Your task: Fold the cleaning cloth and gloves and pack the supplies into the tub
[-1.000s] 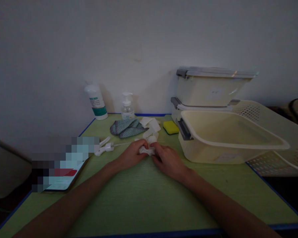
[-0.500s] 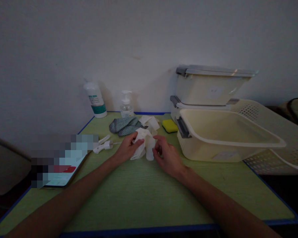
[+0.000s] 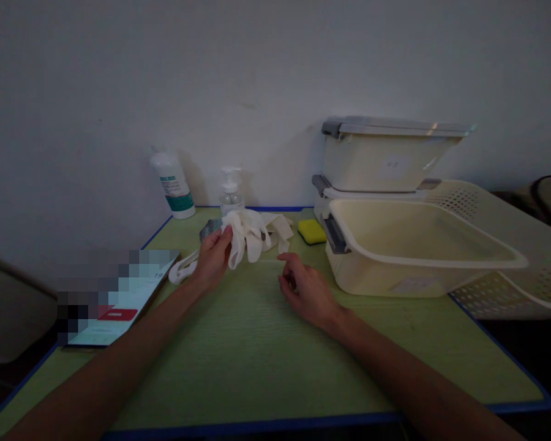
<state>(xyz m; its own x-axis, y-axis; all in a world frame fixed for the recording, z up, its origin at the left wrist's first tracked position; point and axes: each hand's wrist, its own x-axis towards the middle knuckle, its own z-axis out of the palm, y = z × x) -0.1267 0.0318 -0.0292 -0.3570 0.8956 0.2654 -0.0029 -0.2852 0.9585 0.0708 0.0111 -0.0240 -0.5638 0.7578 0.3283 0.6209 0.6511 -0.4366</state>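
Note:
A limp white glove (image 3: 252,236) hangs from my left hand (image 3: 215,254), its loose fingers spread to the right and downward. My left fingers and thumb are closed on its gathered edge. Across a gap from it, my right hand (image 3: 307,288) hovers over the green table with loosely curled fingers; index finger and thumb are apart and nothing shows between them. Behind the held glove lie a second white glove-like piece (image 3: 282,229) and a grey-blue cloth (image 3: 209,229), mostly covered. A white sprayer head (image 3: 181,269) is partly hidden by my left hand.
A yellow sponge (image 3: 311,232) lies beside a cream basin (image 3: 422,278). Lidded boxes (image 3: 371,162) and a perforated basket (image 3: 528,245) stand at the right. A white-and-green bottle (image 3: 173,187) and a pump bottle (image 3: 231,197) are by the wall. A tablet (image 3: 119,312) is at left.
The glove, stretched between both hands before, now hangs from my left hand only, which has moved left and up. My right hand has let go and stays nearly in place.

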